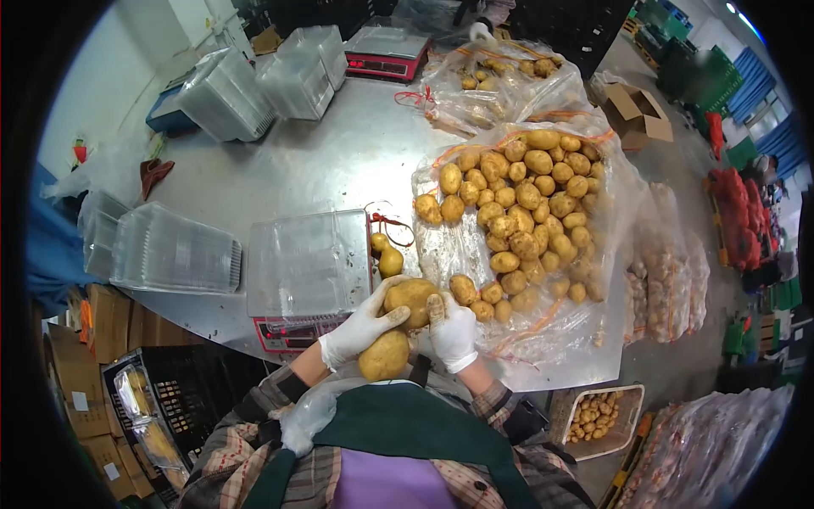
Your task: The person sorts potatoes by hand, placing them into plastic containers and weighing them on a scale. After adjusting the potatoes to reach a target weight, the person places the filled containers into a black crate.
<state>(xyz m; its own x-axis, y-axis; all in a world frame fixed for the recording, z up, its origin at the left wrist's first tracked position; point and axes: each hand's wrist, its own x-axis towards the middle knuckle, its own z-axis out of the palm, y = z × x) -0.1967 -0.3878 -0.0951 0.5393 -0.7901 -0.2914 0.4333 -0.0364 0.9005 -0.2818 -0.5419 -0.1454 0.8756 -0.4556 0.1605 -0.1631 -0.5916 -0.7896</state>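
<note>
Both of my hands wear white gloves and meet at the table's near edge. A large brown potato [412,300] is between them. My left hand [358,332] is closed on its left side, thumb across it. My right hand [453,332] grips its right side, with dirt on the thumb. A second big potato [384,356] is right below my left hand, against its fingers. Just beyond, two small potatoes [390,261] lie beside a red scale [284,333] with a clear plastic tray [309,263] on it. An opened plastic sack [543,327] of potatoes spreads to the right.
Stacks of clear trays [176,248] stand at left and far left. Another scale [386,53] and potato sack [500,93] are at the back. Below right is a basket of potatoes [593,416]; a black crate [182,390] sits below left. A gloved hand [482,31] shows at the far end.
</note>
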